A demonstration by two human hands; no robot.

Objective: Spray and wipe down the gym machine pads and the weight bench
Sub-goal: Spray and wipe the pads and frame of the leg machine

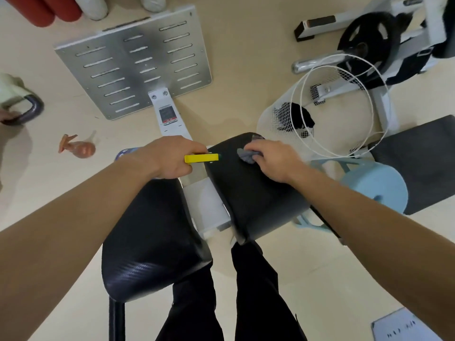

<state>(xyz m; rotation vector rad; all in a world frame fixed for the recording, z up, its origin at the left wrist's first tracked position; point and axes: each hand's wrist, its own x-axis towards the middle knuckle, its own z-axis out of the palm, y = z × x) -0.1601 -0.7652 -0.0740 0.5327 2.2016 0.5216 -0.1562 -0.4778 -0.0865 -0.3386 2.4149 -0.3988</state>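
Right fingers [256, 146] clutch cloth [246, 156] on pad [253, 195]; left hand [170, 159] grips handle [203, 158].

Cloth [246, 156] on right pad [256, 193], under right hand [269, 159]. Left hand [172, 159] grips handle [201, 158] between it and left pad [152, 230]. Footplate [133, 60] ahead; spray bottle [78, 148] floor-left; basket [275, 114] right, maybe holding cloths.

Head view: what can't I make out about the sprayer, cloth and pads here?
All in the head view.
Sprayer: only its yellow head shows; the left hand wraps the rest.
Cloth: mostly bunched under the right hand; size unclear.
Left pad: far end hidden by the left forearm.
Right pad: wet or dry, cannot tell.
Paper on the floor: cut by the bottom edge, print too small.
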